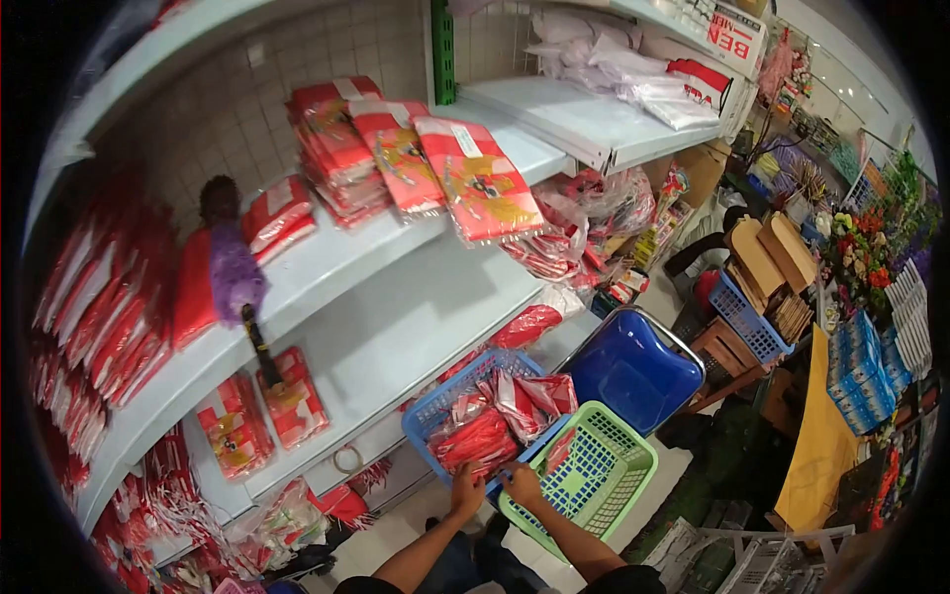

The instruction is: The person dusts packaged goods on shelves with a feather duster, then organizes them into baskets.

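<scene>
A blue plastic basket (420, 424) holds several red packets (482, 438) in clear plastic. At its near corner, my left hand (467, 495) has its fingers curled over the rim, close against the packets. My right hand (522, 484) is closed beside that same corner, between the blue basket and a light green basket (643, 487); what its fingers hold, if anything, is too small to make out. Inside the green basket lies one small red packet (561, 450), and its slotted bottom shows.
Red-and-white packets (478, 183) lie stacked on the upper shelf (366, 230), some overhanging its edge. A purple duster (236, 267) hangs there. Behind the green basket stands a blue-seated chair (633, 366). At right are a blue crate (747, 317) and a yellow board (807, 445).
</scene>
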Motion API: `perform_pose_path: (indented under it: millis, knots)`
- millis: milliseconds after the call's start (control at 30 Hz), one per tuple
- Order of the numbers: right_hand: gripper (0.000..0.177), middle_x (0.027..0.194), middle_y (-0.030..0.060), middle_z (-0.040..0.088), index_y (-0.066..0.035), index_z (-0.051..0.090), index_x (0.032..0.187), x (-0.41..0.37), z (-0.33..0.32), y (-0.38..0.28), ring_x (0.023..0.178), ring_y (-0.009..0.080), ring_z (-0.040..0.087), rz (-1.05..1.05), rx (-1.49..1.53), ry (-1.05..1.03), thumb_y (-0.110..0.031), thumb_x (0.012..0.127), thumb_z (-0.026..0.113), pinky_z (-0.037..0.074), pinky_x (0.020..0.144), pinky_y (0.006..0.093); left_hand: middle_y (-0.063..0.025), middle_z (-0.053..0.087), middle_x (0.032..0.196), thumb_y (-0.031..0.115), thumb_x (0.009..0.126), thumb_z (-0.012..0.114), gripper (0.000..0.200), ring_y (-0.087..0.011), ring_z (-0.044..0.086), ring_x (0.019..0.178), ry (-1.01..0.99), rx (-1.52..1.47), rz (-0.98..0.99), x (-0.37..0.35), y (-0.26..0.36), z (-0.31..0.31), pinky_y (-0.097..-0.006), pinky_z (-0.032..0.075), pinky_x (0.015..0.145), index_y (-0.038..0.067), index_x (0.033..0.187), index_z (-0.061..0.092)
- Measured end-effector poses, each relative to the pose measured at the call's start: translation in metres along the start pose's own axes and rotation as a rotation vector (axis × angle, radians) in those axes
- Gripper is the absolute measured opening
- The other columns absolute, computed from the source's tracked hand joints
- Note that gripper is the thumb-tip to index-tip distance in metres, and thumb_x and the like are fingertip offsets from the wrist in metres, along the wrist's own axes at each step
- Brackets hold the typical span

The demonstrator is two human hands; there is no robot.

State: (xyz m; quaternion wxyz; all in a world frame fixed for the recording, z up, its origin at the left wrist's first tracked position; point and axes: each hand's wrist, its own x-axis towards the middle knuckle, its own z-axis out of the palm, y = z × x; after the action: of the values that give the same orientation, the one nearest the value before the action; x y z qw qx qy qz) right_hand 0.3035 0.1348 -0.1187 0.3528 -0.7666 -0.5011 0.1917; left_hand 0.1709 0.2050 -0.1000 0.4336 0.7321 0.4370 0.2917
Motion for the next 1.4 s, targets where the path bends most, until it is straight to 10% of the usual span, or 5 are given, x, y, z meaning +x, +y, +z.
perform_pose_path:
  millis: [500,700,833,933,1400]
  knots:
    - [0.047,0.113,0.0232,0.045,0.0,0.042,0.117,0.077,0.04,0.073,0.101,0.0421,0.047,0.076,0.071,-0.028,-0.017,0.076,0.057,0.041,0.083,0.043,-0.0254,0.04,0.129,0.045,0.083,0.053,0.078,-0.0364,0.037,0.12,-0.376,0.239,-0.031,0.119,-0.099,0.048,-0.039,0.03,0.101,-0.01,0.131,0.025]
    - [0.057,0.131,0.0272,0.033,-0.02,0.038,0.131,0.069,0.04,0.052,0.113,0.0376,0.043,0.064,-0.316,-0.109,-0.031,0.078,0.057,0.036,0.088,0.0447,-0.0183,0.055,0.113,0.033,0.089,0.046,0.042,-0.0306,0.056,0.101,-0.279,0.303,0.035,0.103,-0.128,0.077,-0.038,0.045,0.083,0.003,0.119,0.049]
    - [0.055,0.128,0.0301,0.034,-0.024,0.041,0.129,0.069,0.055,0.06,0.113,0.0376,0.043,0.052,-0.422,-0.104,-0.035,0.078,0.056,0.034,0.088,0.045,-0.0235,0.051,0.115,0.019,0.081,0.051,0.025,-0.0362,0.047,0.109,-0.537,0.44,-0.624,0.14,-0.067,0.054,-0.0416,0.038,0.09,0.004,0.098,0.062]
    - [0.054,0.127,0.0294,0.036,-0.023,0.042,0.128,0.07,0.049,0.055,0.112,0.0367,0.044,0.076,-0.439,-0.127,-0.036,0.077,0.057,0.035,0.087,0.0443,-0.0241,0.042,0.126,0.021,0.081,0.053,0.029,-0.0382,0.041,0.115,-0.28,0.927,-0.087,0.13,-0.105,0.062,-0.0427,0.038,0.092,0.004,0.103,0.06]
    - [0.059,0.127,0.027,0.035,-0.025,0.041,0.129,0.071,0.051,0.061,0.111,0.0355,0.043,0.076,-0.42,-0.204,-0.04,0.074,0.058,0.035,0.087,0.0444,-0.0231,0.052,0.111,0.009,0.069,0.062,0.047,-0.0401,0.046,0.108,-0.252,0.543,0.034,0.134,-0.161,0.076,-0.0442,0.038,0.089,0.002,0.114,0.049]
